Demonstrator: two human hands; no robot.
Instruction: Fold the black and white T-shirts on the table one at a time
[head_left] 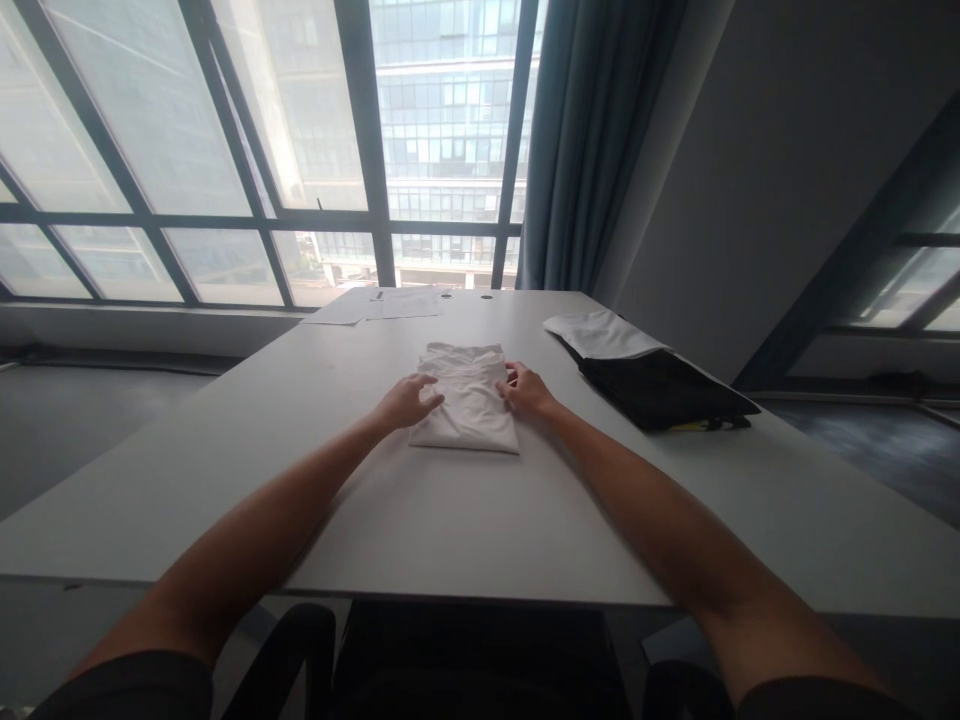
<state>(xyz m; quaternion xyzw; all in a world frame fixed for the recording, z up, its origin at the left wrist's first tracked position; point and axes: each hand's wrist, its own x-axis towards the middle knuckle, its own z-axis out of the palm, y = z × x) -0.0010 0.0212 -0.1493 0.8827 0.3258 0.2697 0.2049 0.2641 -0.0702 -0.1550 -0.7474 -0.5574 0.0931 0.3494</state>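
A white garment (pixel 471 405), folded into a neat rectangle with some wrinkles across its upper part, lies flat on the table in front of me. At its left edge is my left hand (pixel 407 402), thumb and fingers apart, the tips just over the cloth. On the opposite side my right hand (pixel 527 388) rests along the right edge, fingers apart and slightly curled, touching the fabric. Neither hand grips the cloth. The kind of garment is hard to tell; it looks like a folded shirt.
To the right lies a stack of dark folded cloth (pixel 660 385) with a white folded piece (pixel 604 335) on top. Paper sheets (pixel 375 306) lie at the far left of the white table (pixel 247 470). Behind are windows and a grey-blue curtain (pixel 585 150).
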